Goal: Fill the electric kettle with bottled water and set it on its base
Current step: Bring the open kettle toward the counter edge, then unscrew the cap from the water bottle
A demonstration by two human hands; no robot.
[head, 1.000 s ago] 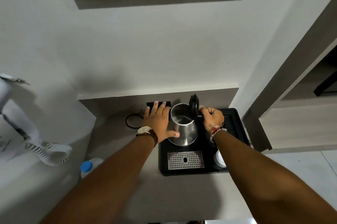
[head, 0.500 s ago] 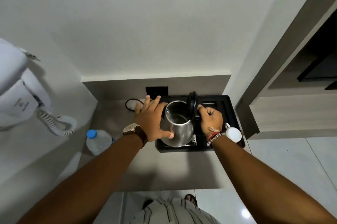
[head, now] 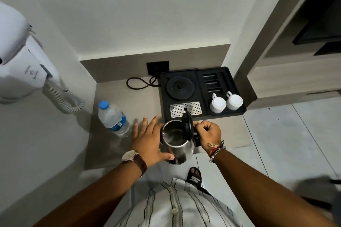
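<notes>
A steel electric kettle [head: 178, 148] with its black lid standing open is held near the counter's front edge. My right hand [head: 208, 133] grips its black handle, and my left hand [head: 149, 141] presses flat against its left side, thumb under the body. The round black base [head: 180, 87] lies bare on the black tray [head: 238, 112] behind the kettle. A clear water bottle [head: 112, 118] with a blue cap stands upright on the counter to the left, capped.
Two white cups [head: 226, 102] sit upside down on the tray's right side, next to a metal drip grille [head: 185, 109]. A cord [head: 137, 83] runs to a wall socket [head: 157, 68]. A white wall hairdryer [head: 24, 64] hangs at left.
The kettle has been lifted off its base and brought toward me, to the counter's front edge. The base and both cups are now uncovered.
</notes>
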